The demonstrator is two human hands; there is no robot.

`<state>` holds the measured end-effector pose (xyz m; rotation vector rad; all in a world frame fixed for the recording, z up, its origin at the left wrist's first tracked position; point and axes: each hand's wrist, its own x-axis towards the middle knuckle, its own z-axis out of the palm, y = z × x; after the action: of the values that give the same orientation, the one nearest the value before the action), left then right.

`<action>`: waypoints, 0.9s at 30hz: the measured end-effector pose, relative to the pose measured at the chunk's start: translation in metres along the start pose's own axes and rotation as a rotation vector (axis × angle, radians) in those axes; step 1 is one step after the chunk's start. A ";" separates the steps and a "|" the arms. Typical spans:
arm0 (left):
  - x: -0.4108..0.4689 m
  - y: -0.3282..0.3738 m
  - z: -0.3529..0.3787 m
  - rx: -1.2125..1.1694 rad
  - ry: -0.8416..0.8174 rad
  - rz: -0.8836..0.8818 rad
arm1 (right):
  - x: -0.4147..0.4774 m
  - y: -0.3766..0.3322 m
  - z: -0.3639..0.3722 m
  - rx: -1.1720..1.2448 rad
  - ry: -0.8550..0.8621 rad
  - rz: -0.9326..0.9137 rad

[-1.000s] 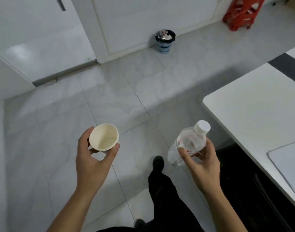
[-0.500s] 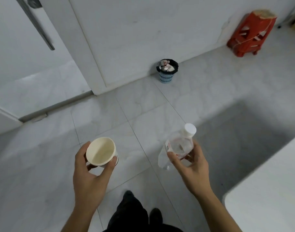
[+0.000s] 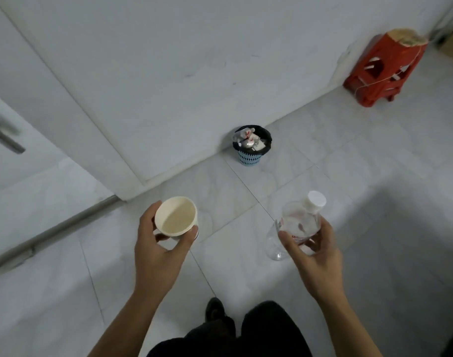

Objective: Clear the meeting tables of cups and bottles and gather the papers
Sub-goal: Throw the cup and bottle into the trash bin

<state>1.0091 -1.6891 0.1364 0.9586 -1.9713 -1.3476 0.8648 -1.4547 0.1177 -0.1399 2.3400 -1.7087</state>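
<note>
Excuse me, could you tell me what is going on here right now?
A person holds an empty-looking paper cup in the left hand and a capped clear plastic bottle in the right hand. Ahead, against the wall, stands a small blue waste bin already holding rubbish. Neither item is in it yet. A red stool stands further right.

We reach both bare forearms forward and slightly inward. Our left hand (image 3: pixel 158 256) curls thumb and fingers round a paper cup (image 3: pixel 177 217); our right hand (image 3: pixel 315 258) grips a tilted plastic bottle (image 3: pixel 294 222) from underneath.
</note>
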 end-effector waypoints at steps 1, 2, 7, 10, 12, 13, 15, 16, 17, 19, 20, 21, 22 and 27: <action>0.031 0.010 0.012 0.000 -0.026 0.018 | 0.024 -0.010 0.004 0.011 0.032 0.006; 0.060 0.018 0.024 0.002 -0.048 0.032 | 0.048 -0.016 0.008 0.024 0.063 0.012; 0.183 0.024 0.107 0.022 -0.121 0.030 | 0.178 -0.017 0.035 0.053 0.124 0.067; 0.246 0.016 0.165 0.006 -0.112 -0.033 | 0.264 -0.018 0.049 0.064 0.123 0.102; 0.285 0.021 0.199 0.010 -0.121 -0.055 | 0.319 -0.027 0.054 0.062 0.094 0.109; 0.304 0.028 0.213 0.013 -0.128 -0.055 | 0.346 -0.035 0.056 0.060 0.081 0.110; 0.350 0.046 0.239 0.025 -0.126 -0.032 | 0.402 -0.054 0.060 0.043 0.064 0.103; 0.374 0.055 0.249 0.029 -0.125 -0.024 | 0.429 -0.063 0.062 0.033 0.050 0.101; 0.398 0.063 0.259 0.029 -0.123 -0.021 | 0.454 -0.072 0.064 0.021 0.036 0.101; 0.442 0.076 0.276 0.012 -0.114 0.004 | 0.499 -0.088 0.072 0.000 0.021 0.101; 0.461 0.078 0.284 0.002 -0.112 0.008 | 0.518 -0.094 0.077 -0.006 0.017 0.103; 0.480 0.076 0.293 -0.002 -0.116 -0.003 | 0.536 -0.096 0.083 -0.012 0.015 0.111; 0.498 0.073 0.303 -0.003 -0.123 -0.022 | 0.554 -0.097 0.089 -0.018 0.015 0.122; 0.585 0.028 0.358 -0.011 -0.251 -0.121 | 0.637 -0.084 0.132 -0.057 0.085 0.221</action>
<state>0.3822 -1.9618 0.0732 0.9556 -2.1140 -1.6127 0.2767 -1.7408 0.0728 0.1789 2.3635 -1.5715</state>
